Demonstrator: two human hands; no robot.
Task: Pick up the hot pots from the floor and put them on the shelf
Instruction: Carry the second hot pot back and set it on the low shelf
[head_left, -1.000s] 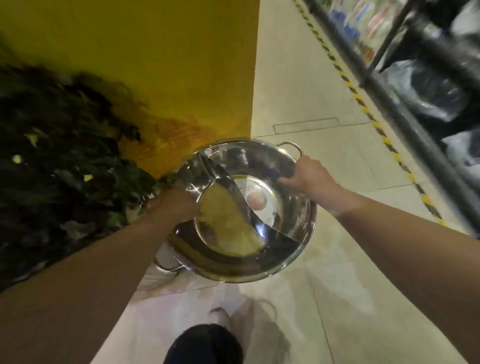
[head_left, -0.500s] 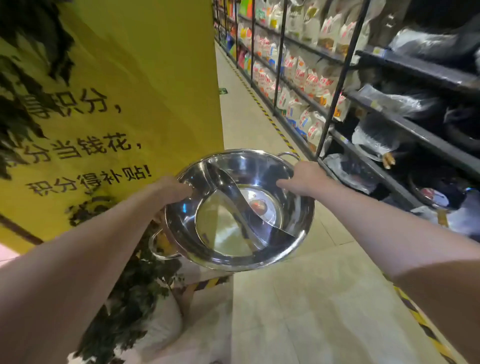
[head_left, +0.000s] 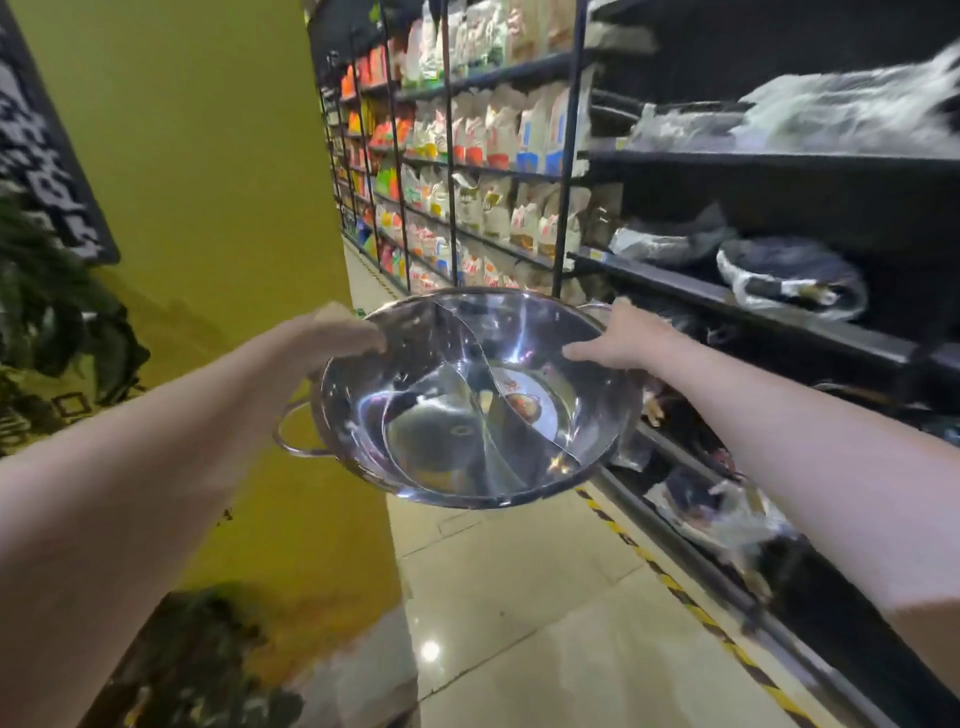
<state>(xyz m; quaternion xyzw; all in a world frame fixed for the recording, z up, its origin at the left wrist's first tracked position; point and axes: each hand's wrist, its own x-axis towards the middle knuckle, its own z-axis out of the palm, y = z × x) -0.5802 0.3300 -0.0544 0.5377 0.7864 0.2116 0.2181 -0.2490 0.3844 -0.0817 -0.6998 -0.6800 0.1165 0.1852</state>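
Observation:
A shiny steel hot pot (head_left: 467, 415) with an S-shaped divider and a round label inside is held in the air in front of me, tilted toward me. My left hand (head_left: 332, 338) grips its left rim, above a loop handle. My right hand (head_left: 623, 335) grips the far right rim, thumb inside the bowl. The dark shelf (head_left: 727, 296) stands just to the right of the pot, about level with its rim.
Plastic-wrapped dark pans (head_left: 789, 275) lie on the shelf, with more wrapped goods on the lower tier (head_left: 717, 509). Bagged groceries (head_left: 493, 208) fill the racks further down the aisle. A yellow wall (head_left: 208, 208) and dark foliage (head_left: 57, 312) stand left. Hazard tape (head_left: 675, 582) edges the tiled floor.
The pot has risen from near the floor to shelf height, both hands still on its rim. My view has swung up and to the right, toward the shelves.

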